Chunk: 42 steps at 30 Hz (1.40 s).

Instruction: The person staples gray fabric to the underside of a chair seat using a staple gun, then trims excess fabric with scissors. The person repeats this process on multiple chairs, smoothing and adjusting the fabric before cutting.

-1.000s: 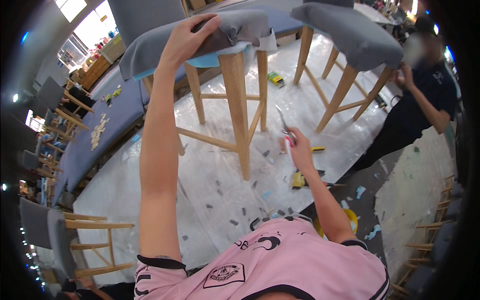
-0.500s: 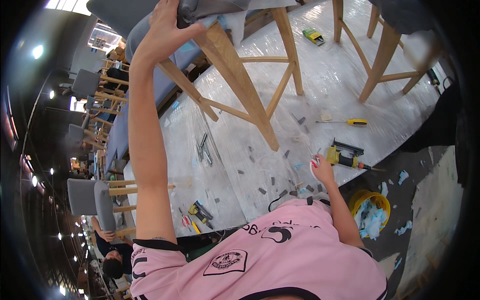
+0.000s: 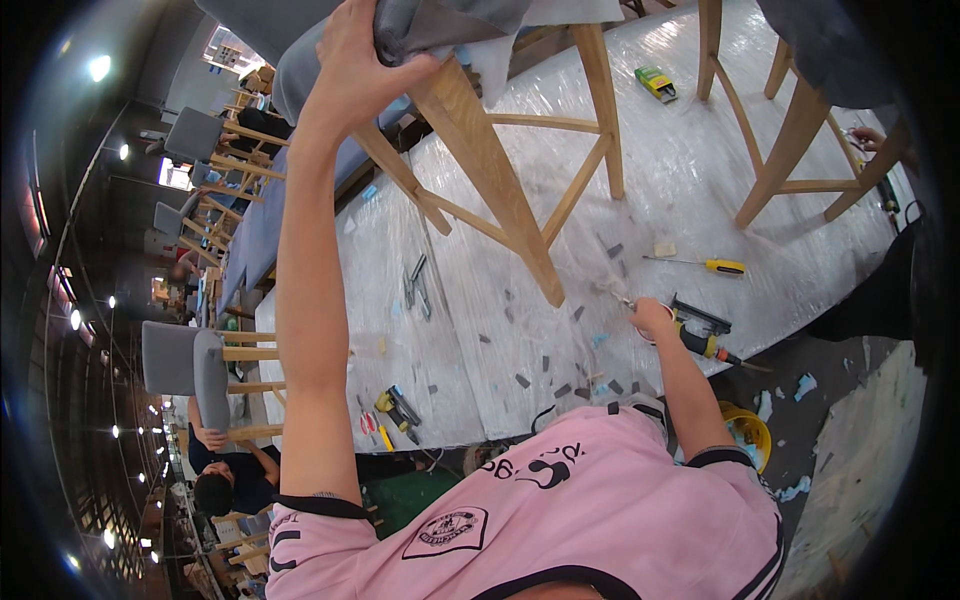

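A wooden-legged chair [image 3: 490, 175] with grey upholstery [image 3: 300, 75] stands tilted in front of me. My left hand [image 3: 360, 75] grips the upholstered part, its thumb stretched toward the top of the nearest leg. Grey cloth and a pale lining [image 3: 490, 60] hang loose there. Low over the table, my right hand [image 3: 654, 318] is closed on scissors [image 3: 626, 302], their metal tip pointing left and most of the handle hidden. Close by on the right lies a staple gun [image 3: 700, 335].
The plastic-covered table [image 3: 470, 350] carries dark scraps, a yellow screwdriver [image 3: 710, 265], staple strips [image 3: 415, 288], a green-yellow box [image 3: 656, 83] and another staple gun [image 3: 397, 410]. Another chair [image 3: 785, 150] stands far right, a co-worker's hand [image 3: 868, 138] beside it. A yellow bucket [image 3: 765, 440] sits below right.
My right hand has moved up and slightly left with the scissors, whose tip now shows further out. My left hand stays on the chair. The view has shifted slightly.
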Each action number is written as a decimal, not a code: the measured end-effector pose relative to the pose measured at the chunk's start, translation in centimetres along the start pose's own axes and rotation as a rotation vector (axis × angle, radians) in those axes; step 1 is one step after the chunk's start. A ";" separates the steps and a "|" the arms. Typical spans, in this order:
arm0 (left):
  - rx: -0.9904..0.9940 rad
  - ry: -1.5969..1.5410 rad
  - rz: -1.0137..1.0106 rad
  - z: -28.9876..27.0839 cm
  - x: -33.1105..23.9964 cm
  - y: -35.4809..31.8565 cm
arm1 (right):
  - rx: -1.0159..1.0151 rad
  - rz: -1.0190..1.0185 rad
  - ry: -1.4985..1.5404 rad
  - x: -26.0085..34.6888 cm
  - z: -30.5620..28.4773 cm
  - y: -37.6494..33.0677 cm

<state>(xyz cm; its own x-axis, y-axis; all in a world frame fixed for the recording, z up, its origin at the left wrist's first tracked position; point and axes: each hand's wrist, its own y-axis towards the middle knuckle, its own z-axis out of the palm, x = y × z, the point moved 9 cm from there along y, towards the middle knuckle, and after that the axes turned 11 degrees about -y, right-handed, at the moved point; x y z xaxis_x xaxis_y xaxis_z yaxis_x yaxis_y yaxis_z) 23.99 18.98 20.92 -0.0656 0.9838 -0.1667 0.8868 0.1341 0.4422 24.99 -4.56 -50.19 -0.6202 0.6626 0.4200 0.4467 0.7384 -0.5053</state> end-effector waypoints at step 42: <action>-0.189 -0.039 0.025 -0.3 -1.4 -1.1 | -0.317 -0.683 1.577 32.0 -46.0 -12.2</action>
<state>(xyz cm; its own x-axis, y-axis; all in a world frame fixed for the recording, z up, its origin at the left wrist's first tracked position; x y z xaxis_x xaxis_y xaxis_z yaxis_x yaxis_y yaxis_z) 22.92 17.52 20.94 -0.0234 0.9823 -0.1857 0.7861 0.1328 0.6037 29.34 13.42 4.17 0.3462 -0.4157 0.8410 0.6122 0.7794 0.1332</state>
